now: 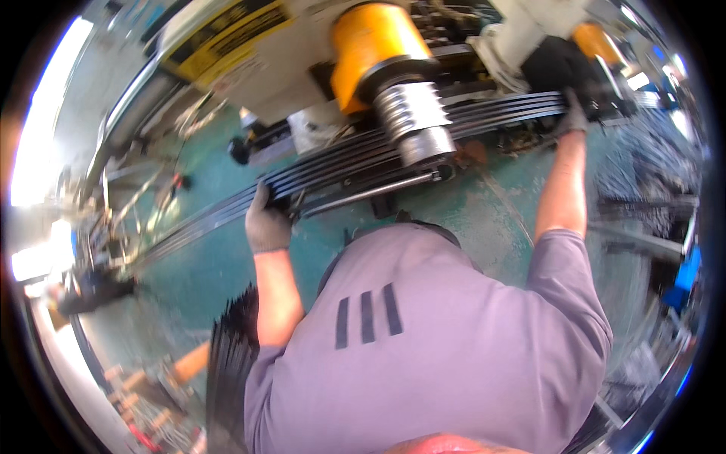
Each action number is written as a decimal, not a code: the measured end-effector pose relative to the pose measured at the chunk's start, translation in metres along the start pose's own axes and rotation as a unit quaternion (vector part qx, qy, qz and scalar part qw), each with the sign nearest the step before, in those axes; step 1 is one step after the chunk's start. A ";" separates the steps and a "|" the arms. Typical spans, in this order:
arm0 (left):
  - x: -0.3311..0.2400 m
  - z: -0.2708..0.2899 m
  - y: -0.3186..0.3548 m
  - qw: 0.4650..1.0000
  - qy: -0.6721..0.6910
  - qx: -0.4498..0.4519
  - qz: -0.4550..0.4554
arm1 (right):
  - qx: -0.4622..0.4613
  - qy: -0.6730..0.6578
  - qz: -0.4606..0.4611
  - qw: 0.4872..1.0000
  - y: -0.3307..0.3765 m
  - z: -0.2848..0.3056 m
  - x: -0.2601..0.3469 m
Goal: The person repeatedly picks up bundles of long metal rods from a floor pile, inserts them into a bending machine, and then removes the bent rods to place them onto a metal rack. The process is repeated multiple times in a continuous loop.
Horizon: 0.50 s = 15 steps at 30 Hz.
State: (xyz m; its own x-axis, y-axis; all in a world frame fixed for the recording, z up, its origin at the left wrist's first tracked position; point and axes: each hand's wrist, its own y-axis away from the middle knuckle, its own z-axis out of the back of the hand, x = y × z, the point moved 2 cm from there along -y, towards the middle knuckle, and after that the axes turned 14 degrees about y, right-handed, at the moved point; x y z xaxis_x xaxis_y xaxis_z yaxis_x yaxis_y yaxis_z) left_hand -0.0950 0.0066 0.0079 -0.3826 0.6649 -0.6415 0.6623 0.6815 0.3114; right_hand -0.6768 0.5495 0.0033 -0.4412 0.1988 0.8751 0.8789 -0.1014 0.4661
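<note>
Several long, thin, dark metal bars [491, 113] lie side by side in a bundle, running from the far right down to the left beneath a machine head. My left hand [268, 221], in a grey glove, is closed round the near edge of the bundle, left of the head. Stretched out to the right, my gloved right hand [573, 117] grips the bars near their right end; its fingers are partly blurred. Between my hands stands the orange machine head [382, 45], with a ribbed silver spindle [412, 113] over the bars. Just in front runs a short steel rod [370, 193].
A black stack of thin strips [231, 363] stands beside my left elbow. More bundled stock [646, 174] lies on a rack at the right. The green floor [174, 287] spreads under the bars. A second orange machine part [597, 44] is beyond my right hand.
</note>
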 end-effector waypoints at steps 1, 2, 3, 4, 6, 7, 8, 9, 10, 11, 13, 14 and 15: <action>-0.003 -0.003 0.003 0.999 0.049 -0.010 -0.005 | 0.027 0.021 -0.030 0.999 0.005 -0.001 0.008; -0.007 -0.007 0.003 0.994 0.099 -0.050 -0.013 | 0.003 -0.006 0.020 1.000 0.014 -0.009 0.007; -0.014 -0.009 0.002 0.980 0.189 -0.061 -0.019 | -0.028 -0.024 0.027 0.999 0.029 -0.020 0.003; -0.020 -0.008 0.003 0.974 0.188 -0.117 -0.047 | -0.035 -0.026 0.019 0.999 0.049 -0.029 -0.012; -0.035 -0.005 0.002 0.963 0.185 -0.168 -0.099 | -0.062 0.014 0.012 0.998 0.099 -0.059 -0.052; -0.038 -0.006 -0.001 0.970 0.184 -0.137 -0.084 | -0.061 0.059 0.029 0.996 0.123 -0.076 -0.074; -0.039 -0.005 -0.002 0.972 0.177 -0.134 -0.081 | -0.035 0.049 0.031 0.998 0.145 -0.094 -0.098; -0.039 -0.004 -0.002 0.973 0.171 -0.137 -0.071 | 0.019 0.036 0.067 0.997 0.161 -0.109 -0.112; -0.036 -0.005 -0.003 0.972 0.184 -0.131 -0.068 | 0.014 0.039 0.050 0.998 0.167 -0.111 -0.115; -0.033 -0.005 -0.002 0.973 0.173 -0.133 -0.079 | 0.048 0.033 0.040 0.998 0.169 -0.113 -0.117; -0.025 -0.010 0.001 0.976 0.162 -0.115 -0.086 | 0.025 0.110 0.077 0.991 0.156 -0.106 -0.109; -0.021 -0.014 0.004 0.977 0.173 -0.104 -0.069 | 0.032 0.102 0.057 0.993 0.144 -0.101 -0.106; -0.015 -0.018 0.006 0.977 0.197 -0.081 -0.031 | 0.043 0.030 -0.001 0.999 0.130 -0.095 -0.105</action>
State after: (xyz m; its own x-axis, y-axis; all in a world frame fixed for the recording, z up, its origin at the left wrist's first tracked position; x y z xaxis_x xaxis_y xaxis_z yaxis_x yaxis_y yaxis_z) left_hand -0.0973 0.0063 0.0320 -0.6580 0.6645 -0.3542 0.5309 0.7430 0.4075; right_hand -0.5335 0.4225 -0.0158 -0.4511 0.1402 0.8814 0.8890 -0.0160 0.4576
